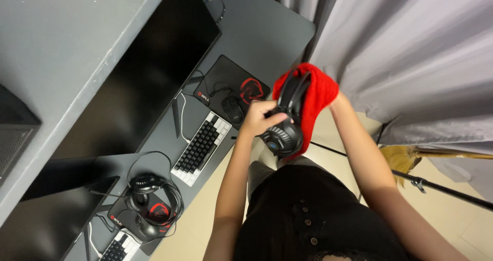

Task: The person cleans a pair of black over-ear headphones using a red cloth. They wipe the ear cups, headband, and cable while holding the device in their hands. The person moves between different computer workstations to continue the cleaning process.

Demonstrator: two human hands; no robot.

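Note:
A black headset [284, 132] hangs in front of me above the desk edge, its headband rising into a red cloth [319, 94]. My left hand [259, 116] grips the headset at the top of its ear cup. My right hand [336, 101] is mostly hidden behind the red cloth and presses the cloth against the headband. Just left of my hands, a black mouse [232, 108] lies on a black mouse pad [226, 76] with a red emblem.
A black-and-white keyboard [201, 147] lies on the grey desk [257, 30] before a dark monitor [149, 71]. A second headset [149, 191], mouse pad and keyboard [119, 248] sit at lower left. Grey curtains [411, 55] hang right; a metal stand leg [441, 189] crosses the floor.

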